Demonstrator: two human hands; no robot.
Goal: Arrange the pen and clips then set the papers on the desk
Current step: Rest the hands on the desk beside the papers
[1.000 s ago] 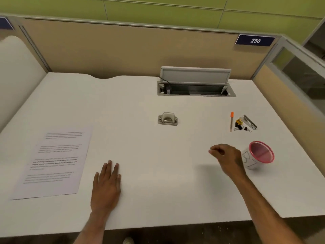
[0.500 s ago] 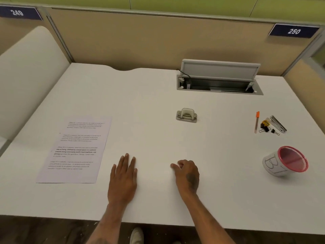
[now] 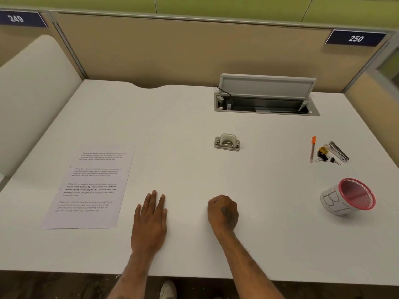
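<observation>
Printed papers (image 3: 90,188) lie flat at the desk's left front. A pen with an orange cap (image 3: 312,149) lies at the right, with black and yellow binder clips (image 3: 324,154) just beside it. My left hand (image 3: 151,219) rests flat on the desk near the front edge, fingers spread, holding nothing. My right hand (image 3: 223,211) rests beside it, fingers curled into a loose fist with nothing in it. Both hands are far from the pen and clips.
A pink mesh cup marked "B7" (image 3: 347,199) lies on its side at the right front. A silver stapler-like bar (image 3: 339,151) lies by the clips. A small grey hole punch (image 3: 226,142) sits mid-desk. An open cable tray (image 3: 266,104) is at the back.
My right hand drew back from beside the pink cup to the front middle and curled shut. The view swung left. My left hand stayed flat.
</observation>
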